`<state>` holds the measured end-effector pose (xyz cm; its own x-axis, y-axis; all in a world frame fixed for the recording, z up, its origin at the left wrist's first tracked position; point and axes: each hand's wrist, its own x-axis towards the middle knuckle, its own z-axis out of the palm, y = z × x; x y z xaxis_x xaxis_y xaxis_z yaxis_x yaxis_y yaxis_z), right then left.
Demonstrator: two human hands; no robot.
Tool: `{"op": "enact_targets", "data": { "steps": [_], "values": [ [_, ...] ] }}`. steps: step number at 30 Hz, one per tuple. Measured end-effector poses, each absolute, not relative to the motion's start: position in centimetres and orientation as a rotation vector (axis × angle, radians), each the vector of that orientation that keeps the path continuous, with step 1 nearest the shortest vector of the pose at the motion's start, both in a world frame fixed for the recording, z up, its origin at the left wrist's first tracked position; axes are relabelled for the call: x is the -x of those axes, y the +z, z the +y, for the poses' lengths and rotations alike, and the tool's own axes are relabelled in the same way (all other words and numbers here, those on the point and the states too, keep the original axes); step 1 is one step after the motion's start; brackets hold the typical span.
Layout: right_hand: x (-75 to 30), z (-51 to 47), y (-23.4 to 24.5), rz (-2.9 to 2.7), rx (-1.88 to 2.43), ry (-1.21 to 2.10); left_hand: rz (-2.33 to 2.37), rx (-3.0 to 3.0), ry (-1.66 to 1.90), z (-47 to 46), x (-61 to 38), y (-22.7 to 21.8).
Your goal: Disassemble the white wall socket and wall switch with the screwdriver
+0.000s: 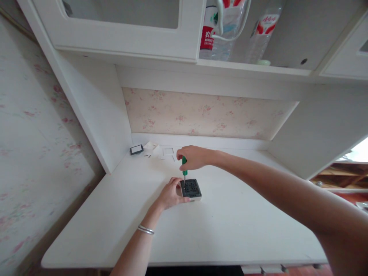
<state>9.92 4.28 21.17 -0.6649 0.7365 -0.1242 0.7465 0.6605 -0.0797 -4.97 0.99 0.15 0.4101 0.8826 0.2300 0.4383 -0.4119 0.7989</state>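
Note:
A small square wall socket [192,188], with a dark top face and a white base, rests on the white desk. My left hand [171,194] grips it from the left side, with the thumb along the near edge and the fingers at the far left corner. Above it, my right hand [193,157] is closed around the green handle of a screwdriver [184,168]. The screwdriver stands almost upright, its metal shaft reaching down to the left part of the dark face. Whether its tip sits in a screw is too small to tell.
Toward the back of the desk [230,230] lie a dark device with a white face [136,149], a crumpled white wrapper [151,147], a thin white square frame [168,151] and small dark bits. Overhead, a cabinet shelf holds plastic bottles [266,28]. A side panel [89,103] bounds the left.

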Motion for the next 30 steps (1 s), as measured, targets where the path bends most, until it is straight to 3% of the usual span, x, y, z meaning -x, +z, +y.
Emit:
{"op": "enact_targets", "data": {
  "steps": [3,6,8,14,30],
  "values": [
    [-9.7,3.7,21.3,2.647,-1.441,-0.501,1.127,-2.001,0.874,1.0,4.9,0.1],
    [-9.8,3.2,21.3,2.662,-1.531,-0.598,1.135,-1.989,0.887,1.0,4.8,0.1],
    [-10.1,3.0,21.5,2.713,-1.585,-0.568,1.139,-1.983,0.888,1.0,4.8,0.1],
    [-13.2,2.5,22.1,2.812,-1.766,-0.065,1.106,-1.998,0.882,0.9,4.9,0.3],
    [-16.2,1.4,20.1,2.665,-1.879,-0.310,1.114,-2.010,0.843,0.9,4.8,0.1]
  ]
}}
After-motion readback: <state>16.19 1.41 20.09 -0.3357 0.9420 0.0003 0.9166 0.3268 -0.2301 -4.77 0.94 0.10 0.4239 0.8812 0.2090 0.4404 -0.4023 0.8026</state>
